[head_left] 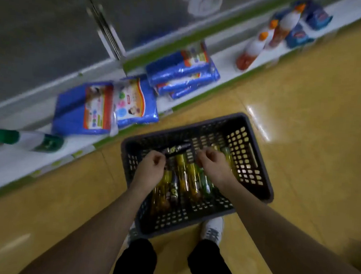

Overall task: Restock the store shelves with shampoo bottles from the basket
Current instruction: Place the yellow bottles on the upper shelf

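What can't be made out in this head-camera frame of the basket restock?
Head view, labels on the bottles: motion blur makes them unreadable.
Grip of the left hand and right hand: the fingers curl under, hiding whether either holds a bottle.
Bottle count: hands and forearms cover part of the basket.
Anything above the bottom shelf: cut off by the top edge.

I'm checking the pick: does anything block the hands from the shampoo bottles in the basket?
Nothing visible. The basket is open-topped, and both the left hand and right hand are down among the shampoo bottles.
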